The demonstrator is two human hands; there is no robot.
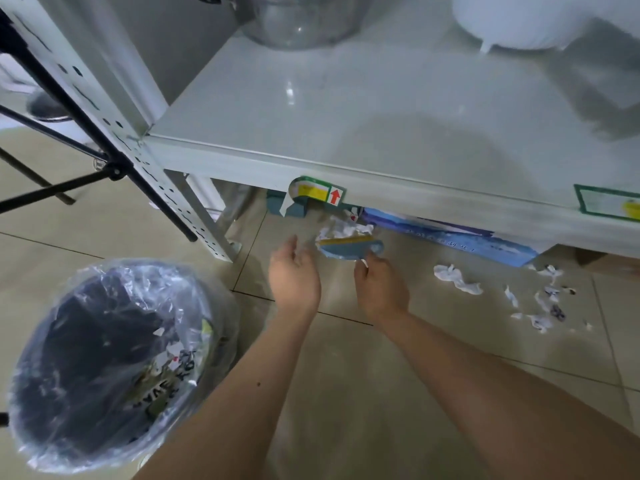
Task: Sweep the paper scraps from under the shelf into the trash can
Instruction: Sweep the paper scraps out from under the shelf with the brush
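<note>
- right hand (381,289): reaches forward and low over the tiled floor (346,393); fingertips pinch the near edge of a blue piece of card (346,249) with a yellow stripe along its top.
- left hand (294,275): held just left of the blue card, palm turned inward, fingers loosely spread; it grasps nothing and does not touch the card.
- crumpled white paper (343,230): lies just behind the blue card, at the front edge of the shelf's underside, touching or nearly touching the card.
- paper scraps (457,278): one larger white crumpled scrap lies on the floor to the right of the right hand; a scatter of smaller torn scraps (547,306), white with dark print, lies further right, in front of the shelf.
- blue printed sheet (467,240): sticks out from under the shelf, flat on the floor, behind the scraps.
- shelf (346,133): white metal unit with a perforated upright (166,188) at its left corner; a green, yellow and red sticker (318,194) peels off its front lip.
- on the shelf surface: a steel pot (301,22) at the back and a white container (519,22) to its right.
- trash can (104,368): stands on the floor at lower left, well apart from the scraps, lined with a clear plastic bag; some printed paper pieces already lie inside.
- black tripod legs (86,147): stand at the left of the shelf upright.
</note>
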